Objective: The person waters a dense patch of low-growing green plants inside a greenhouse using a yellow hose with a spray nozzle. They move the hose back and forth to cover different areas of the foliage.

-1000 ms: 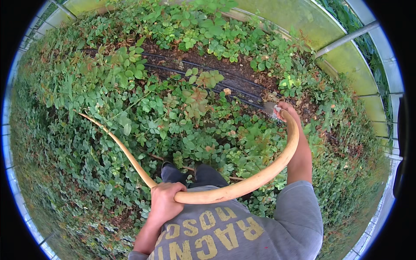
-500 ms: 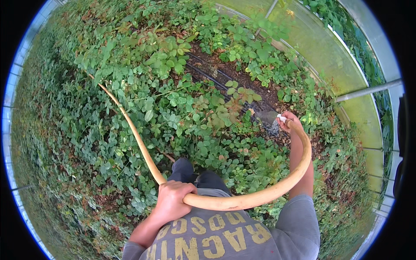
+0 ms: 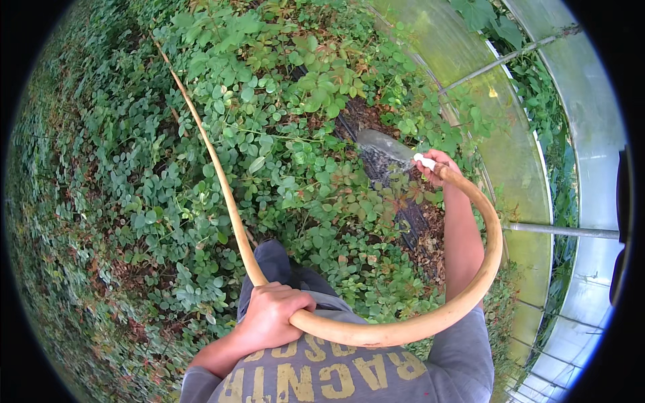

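So, going by the head view, the person's left hand is wrapped snugly around a tan hose right in front of the belly. From that fist one length runs up over the leafy plants toward the upper left, while the other bows across the grey T-shirt and loops round on the right, up to the right hand. That one's got its fingers curled around the white nozzle at the hose's end, and it's pointing left. Water fans out of it over a dark strip of ground between the plants. Off to the right there's a curved, greenish panel with a metal bar across it.
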### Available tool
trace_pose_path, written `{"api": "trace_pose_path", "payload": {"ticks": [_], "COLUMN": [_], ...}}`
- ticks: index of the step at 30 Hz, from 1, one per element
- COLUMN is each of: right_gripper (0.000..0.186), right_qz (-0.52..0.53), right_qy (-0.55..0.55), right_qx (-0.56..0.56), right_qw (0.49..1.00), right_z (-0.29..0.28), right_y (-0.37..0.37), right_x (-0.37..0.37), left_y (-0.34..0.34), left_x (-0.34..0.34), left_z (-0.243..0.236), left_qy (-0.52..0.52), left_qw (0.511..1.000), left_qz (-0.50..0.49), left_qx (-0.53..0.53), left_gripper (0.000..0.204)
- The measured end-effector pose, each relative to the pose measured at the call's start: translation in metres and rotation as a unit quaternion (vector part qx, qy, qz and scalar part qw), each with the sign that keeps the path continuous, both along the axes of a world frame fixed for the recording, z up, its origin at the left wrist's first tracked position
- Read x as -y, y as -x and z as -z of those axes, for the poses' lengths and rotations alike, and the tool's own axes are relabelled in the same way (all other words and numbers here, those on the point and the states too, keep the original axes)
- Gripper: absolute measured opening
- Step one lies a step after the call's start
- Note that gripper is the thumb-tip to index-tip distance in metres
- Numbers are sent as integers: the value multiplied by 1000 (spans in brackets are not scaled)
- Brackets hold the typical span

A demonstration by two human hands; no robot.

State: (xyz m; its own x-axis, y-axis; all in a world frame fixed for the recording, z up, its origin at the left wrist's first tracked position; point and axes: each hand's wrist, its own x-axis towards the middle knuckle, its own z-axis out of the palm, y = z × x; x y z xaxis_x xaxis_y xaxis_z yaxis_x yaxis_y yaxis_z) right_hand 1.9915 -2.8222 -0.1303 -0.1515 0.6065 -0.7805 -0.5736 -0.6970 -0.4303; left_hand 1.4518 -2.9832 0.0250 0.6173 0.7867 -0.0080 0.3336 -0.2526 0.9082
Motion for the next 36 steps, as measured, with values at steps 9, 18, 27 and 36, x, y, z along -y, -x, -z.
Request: {"api": "trace_pose_path", "payload": {"ticks": [9,18,27,36], "right_gripper": [32,38,40,32], "right_qz": [24,83,97,122], "right_qy": [-63,-57,-129,-35], "right_qx": [-20,-91,-95,-19], "right_qw": [998,991,982,992], "right_z": [-38,-18,-32,-28], "right_y": [90,81,93,20], "right_x": [-83,-71,-97,-27], "left_y": [44,63,64,48], "left_x": [-42,-75,-78,-60], "left_z": [7,11,13,10], "left_qy": [11,23,18,31], "left_qw": [999,997,997,998], "left_qz": [-17,41,62,47], "left_qx": [32,57,36,24], "left_gripper": [18,19,18,22]}}
